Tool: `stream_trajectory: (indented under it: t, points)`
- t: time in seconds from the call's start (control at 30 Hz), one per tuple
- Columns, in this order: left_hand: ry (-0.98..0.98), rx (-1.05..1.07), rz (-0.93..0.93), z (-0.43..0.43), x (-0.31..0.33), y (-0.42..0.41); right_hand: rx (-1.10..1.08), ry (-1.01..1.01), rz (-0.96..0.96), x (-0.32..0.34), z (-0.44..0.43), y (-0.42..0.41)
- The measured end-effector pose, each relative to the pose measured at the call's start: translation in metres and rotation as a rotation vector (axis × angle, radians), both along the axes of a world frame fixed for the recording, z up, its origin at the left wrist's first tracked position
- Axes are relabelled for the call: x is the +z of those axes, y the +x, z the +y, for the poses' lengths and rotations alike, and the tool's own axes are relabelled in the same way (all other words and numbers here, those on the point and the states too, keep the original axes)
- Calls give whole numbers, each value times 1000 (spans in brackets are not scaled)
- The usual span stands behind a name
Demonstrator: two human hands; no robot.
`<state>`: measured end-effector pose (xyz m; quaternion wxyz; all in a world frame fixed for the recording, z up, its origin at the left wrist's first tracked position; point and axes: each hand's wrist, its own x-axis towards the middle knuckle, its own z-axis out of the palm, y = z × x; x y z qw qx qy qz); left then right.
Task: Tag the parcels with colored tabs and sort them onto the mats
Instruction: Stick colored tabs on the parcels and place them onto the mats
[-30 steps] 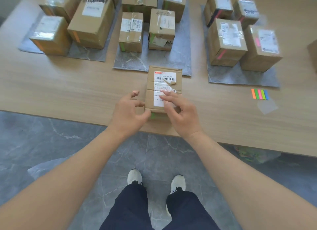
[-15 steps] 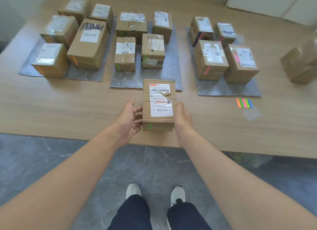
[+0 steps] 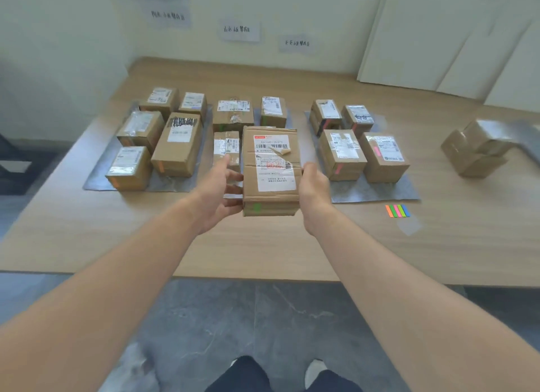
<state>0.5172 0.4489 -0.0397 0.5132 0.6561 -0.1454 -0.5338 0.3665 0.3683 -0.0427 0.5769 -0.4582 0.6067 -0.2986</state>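
A cardboard parcel (image 3: 270,169) with white shipping labels and a green tab on its near face is lifted off the table, in front of the middle mat. My left hand (image 3: 217,193) grips its left side and my right hand (image 3: 314,193) grips its right side. Three grey mats lie on the wooden table: the left mat (image 3: 96,181) bears parcels with orange tabs, the middle mat (image 3: 287,114) parcels with green tabs, the right mat (image 3: 377,191) parcels with pink tabs. A strip of colored tabs (image 3: 398,210) lies right of the held parcel.
Two stacked untagged parcels (image 3: 479,152) sit at the table's far right. A clear backing sheet (image 3: 410,225) lies by the tabs. Paper signs (image 3: 239,30) hang on the wall behind the mats. The table's front edge (image 3: 263,274) runs below my forearms.
Both hands have gone from pressing the tab on the parcel to gripping its sides and lifting it up and forward toward the middle mat. The view has tilted upward.
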Motion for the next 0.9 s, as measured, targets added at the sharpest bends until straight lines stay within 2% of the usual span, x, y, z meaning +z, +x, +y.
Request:
stream_trajectory:
  t: [0.17, 0.4, 0.6, 0.9]
  points:
    - [-59, -9, -43, 2, 49, 13, 17, -55, -6, 49, -4, 8]
    - [-137, -21, -38, -6, 84, 31, 36, -107, -8, 86, -23, 21]
    - [-163, 34, -70, -35, 99, 48, 72, -104, -46, 98, -61, 41]
    - [-166, 135, -63, -100, 94, 84, 175, -36, -209, 93, -143, 82]
